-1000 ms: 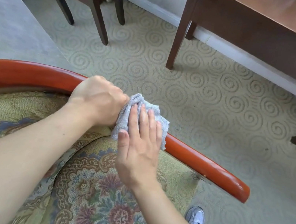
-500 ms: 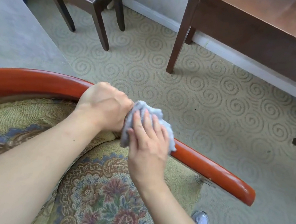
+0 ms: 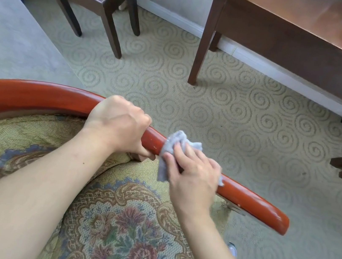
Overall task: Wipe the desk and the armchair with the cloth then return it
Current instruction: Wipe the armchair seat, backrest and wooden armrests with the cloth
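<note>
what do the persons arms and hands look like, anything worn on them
Left hand and right hand are both bare: no gloves, rings or watch in view. Both forearms are uncovered as far as the frame shows, with no sleeve. A small dark mole marks the left forearm.

Left hand (image 3: 119, 126) curled tight, right hand (image 3: 194, 177) half-curled, both forearms outstretched.

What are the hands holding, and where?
The left hand grips the red wooden armrest at its bend; the right hand holds a bunched grey cloth against it.
</note>
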Demonstrator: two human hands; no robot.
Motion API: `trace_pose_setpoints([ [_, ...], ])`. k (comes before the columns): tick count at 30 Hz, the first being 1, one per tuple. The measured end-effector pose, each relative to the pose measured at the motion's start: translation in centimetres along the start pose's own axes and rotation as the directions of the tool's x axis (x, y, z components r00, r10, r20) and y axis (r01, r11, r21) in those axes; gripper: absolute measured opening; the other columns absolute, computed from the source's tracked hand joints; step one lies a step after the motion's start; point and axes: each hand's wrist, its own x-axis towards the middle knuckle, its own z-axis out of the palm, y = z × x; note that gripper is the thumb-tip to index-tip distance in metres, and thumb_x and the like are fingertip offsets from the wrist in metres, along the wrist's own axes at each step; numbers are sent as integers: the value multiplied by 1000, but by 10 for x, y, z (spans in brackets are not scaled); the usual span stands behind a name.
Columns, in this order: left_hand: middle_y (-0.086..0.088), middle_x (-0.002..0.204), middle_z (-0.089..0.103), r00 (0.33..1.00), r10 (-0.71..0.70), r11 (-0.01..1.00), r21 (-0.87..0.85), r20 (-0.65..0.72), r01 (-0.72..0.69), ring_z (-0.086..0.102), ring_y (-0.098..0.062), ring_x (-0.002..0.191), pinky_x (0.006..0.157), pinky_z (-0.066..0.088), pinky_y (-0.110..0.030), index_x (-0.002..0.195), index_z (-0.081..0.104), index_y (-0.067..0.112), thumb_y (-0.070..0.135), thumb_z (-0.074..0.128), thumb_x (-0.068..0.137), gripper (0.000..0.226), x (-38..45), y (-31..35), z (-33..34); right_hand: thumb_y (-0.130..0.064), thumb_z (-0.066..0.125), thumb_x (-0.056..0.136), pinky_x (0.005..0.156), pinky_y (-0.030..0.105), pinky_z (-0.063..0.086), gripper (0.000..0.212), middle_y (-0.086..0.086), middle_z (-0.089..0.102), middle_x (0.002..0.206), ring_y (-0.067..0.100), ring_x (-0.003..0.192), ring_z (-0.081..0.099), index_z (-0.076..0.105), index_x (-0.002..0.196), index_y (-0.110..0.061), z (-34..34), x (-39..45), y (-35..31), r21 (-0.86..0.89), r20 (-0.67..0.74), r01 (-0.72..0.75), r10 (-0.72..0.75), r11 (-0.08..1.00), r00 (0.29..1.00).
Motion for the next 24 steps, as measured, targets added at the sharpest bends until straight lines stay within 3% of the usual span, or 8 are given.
trace_pose_setpoints([
  [4, 6, 92, 73, 996, 35, 999, 30, 85, -37, 70, -15, 88, 75, 42, -29, 81, 54, 29, 41, 47, 86, 15, 1, -3, 1, -42, 55, 95, 78, 38, 42, 27, -10, 70, 97, 13, 96, 65, 71, 110, -26, 22, 24, -41, 147, 60, -2, -6, 989, 998],
  [6, 7, 86, 73, 997, 30, 999, 18, 65, -31, 70, -15, 84, 72, 43, -29, 80, 61, 26, 58, 46, 82, 35, 1, -2, 1, -43, 55, 95, 73, 38, 45, 31, -7, 72, 98, 16, 96, 67, 71, 114, -25, 15, 23, -26, 122, 77, 72, -82, 990, 994],
  [10, 12, 75, 70, 1000, -6, 1000, 4, 14, 6, 69, -13, 75, 63, 35, -28, 68, 57, 29, 107, 29, 49, 85, -1, 1, -3, -43, 54, 97, 66, 36, 45, 30, -8, 73, 98, 19, 91, 70, 72, 113, -25, -20, 2, 43, -59, 119, 151, -143, 987, 982],
  [14, 14, 75, 69, 1000, 5, 1000, -30, -12, -5, 69, -12, 75, 64, 38, -26, 66, 52, 30, 109, 26, 46, 86, -2, 1, -3, -44, 46, 101, 79, 34, 47, 37, -10, 72, 110, 14, 104, 67, 72, 113, -21, -63, -43, 126, -134, -4, 118, -120, 984, 993],
  [17, 15, 75, 69, 1000, 13, 999, -45, -18, -14, 69, -11, 75, 65, 40, -26, 64, 45, 31, 109, 24, 47, 83, -2, 0, 1, -41, 48, 98, 94, 29, 44, 41, -11, 68, 114, 19, 112, 64, 75, 114, -14, -73, -66, 148, -18, -159, -87, 83, 996, 984],
  [19, 16, 73, 68, 1000, 6, 999, -48, -29, -7, 69, -11, 72, 65, 43, -26, 63, 45, 32, 109, 22, 48, 82, -3, 0, 3, -33, 51, 97, 101, 35, 45, 37, -6, 69, 115, 26, 111, 66, 75, 113, -9, -61, -67, 135, 4, -245, -157, 153, 988, 957],
  [21, 17, 71, 66, 999, 3, 997, -74, -53, -7, 68, -11, 71, 65, 44, -25, 61, 45, 32, 110, 21, 46, 83, -1, 1, 4, -29, 55, 96, 101, 46, 47, 32, 3, 72, 117, 31, 110, 67, 75, 112, -9, -43, -59, 106, -50, -274, -89, 72, 995, 959],
  [24, 17, 70, 66, 998, -8, 996, -91, -56, 3, 68, -11, 70, 66, 44, -25, 63, 50, 33, 110, 19, 46, 85, -3, 1, 3, -32, 54, 96, 100, 51, 48, 34, 6, 72, 119, 34, 111, 66, 75, 113, -12, -12, -38, 52, -154, -155, 67, -91, 986, 984],
])
